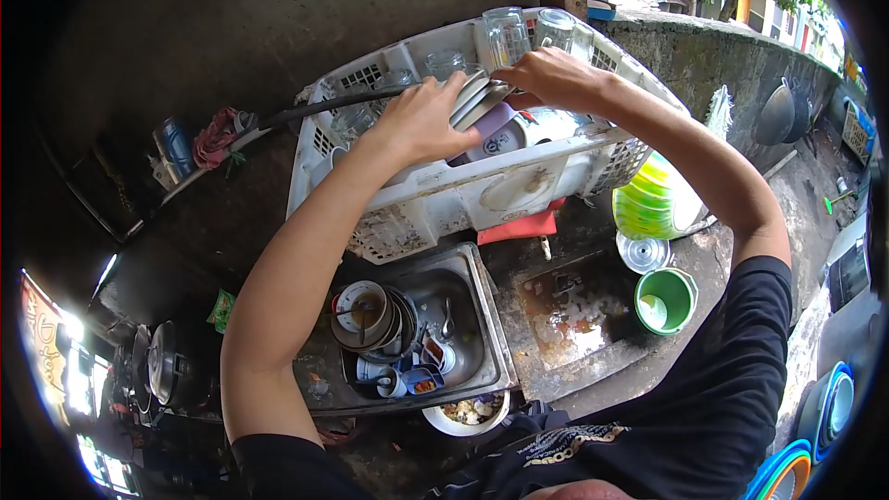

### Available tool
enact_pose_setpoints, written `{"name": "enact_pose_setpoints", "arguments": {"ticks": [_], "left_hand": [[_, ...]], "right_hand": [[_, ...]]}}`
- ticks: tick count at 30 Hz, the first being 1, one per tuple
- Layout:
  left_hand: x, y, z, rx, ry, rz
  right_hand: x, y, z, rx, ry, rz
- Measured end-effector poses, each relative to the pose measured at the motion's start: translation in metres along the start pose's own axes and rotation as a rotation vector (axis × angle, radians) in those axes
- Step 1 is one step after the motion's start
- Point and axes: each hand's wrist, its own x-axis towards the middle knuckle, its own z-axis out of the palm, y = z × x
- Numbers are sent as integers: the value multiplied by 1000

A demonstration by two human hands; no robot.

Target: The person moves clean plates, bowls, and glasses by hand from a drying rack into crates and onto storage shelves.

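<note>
Over a white plastic crate [519, 190], my left hand [421, 125] grips a few stacked plates [475, 97] by their near side, thumb beside a purple dish. My right hand [551, 81] has its fingers curled on the far edge of the same plates, which stand tilted on edge. Below them, a patterned bowl or cup [503, 142] sits in the crate. Clear glass mugs [507, 34] stand at its back, and more glassware [446, 62] lies behind my left hand. Parts of the fingertips are hidden behind the plates.
Below the crate, a steel sink [495, 333] holds stacked dirty bowls [361, 307], cups and cutlery. A bowl of food scraps [469, 412] stands under its front edge. To the right are a green bucket [667, 301], a metal lid [643, 252] and a yellow-green basin [656, 196]. A dark pipe [324, 105] crosses the crate's left side.
</note>
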Motion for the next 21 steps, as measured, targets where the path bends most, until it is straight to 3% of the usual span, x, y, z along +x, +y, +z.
{"name": "enact_pose_setpoints", "arguments": {"ticks": [3,6,13,14,17,18,21], "left_hand": [[6,-2,7,-17,71,-36],[12,-2,12,6,159,-26],[16,-7,11,3,264,-99],[16,-8,11,17,274,-90],[14,-14,14,45,309,-50],[11,-14,12,46,304,-47],[7,-20,12,37,310,-6]], "right_hand": [[3,-1,2,128,23,132],[2,-3,-13,77,-149,253],[5,18,15,249,24,257],[14,21,15,210,-50,316],[34,17,5,207,-200,249],[42,27,21,213,-113,85],[52,33,40,330,-23,-88]]}}
